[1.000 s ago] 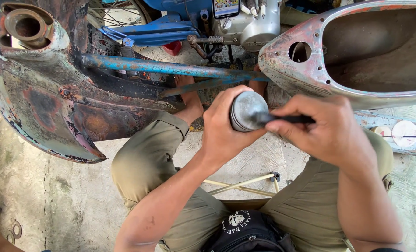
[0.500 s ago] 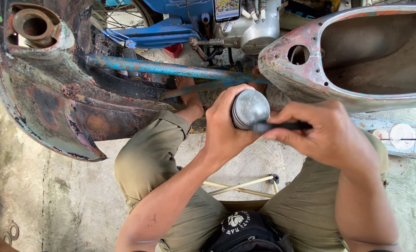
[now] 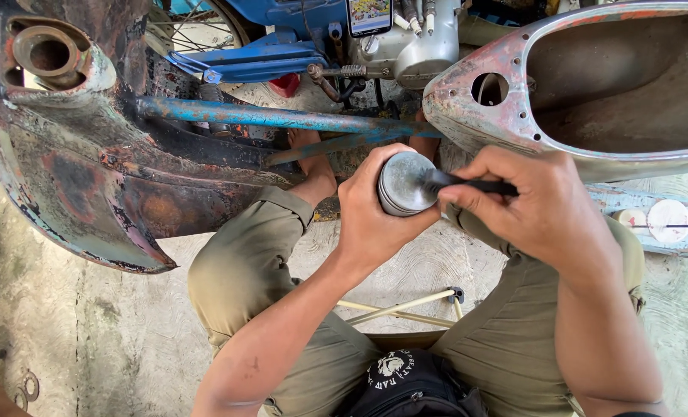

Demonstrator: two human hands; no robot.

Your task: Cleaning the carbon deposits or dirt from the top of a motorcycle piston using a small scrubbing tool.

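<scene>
My left hand grips a round grey metal piston from below, its flat top facing up. My right hand holds a thin black tool, whose tip rests on the piston's top at its right side. Both hands are raised over my knees, just in front of a stripped, rusty motorbike frame with a blue tube across it.
A worn red and grey body shell lies at the upper right. An engine and blue frame parts sit behind. A white metal stand lies on the concrete floor between my legs. A black pouch hangs at my waist.
The two hands have stayed together on the piston; the black tool has shifted slightly across its top. The view has drifted a little.
</scene>
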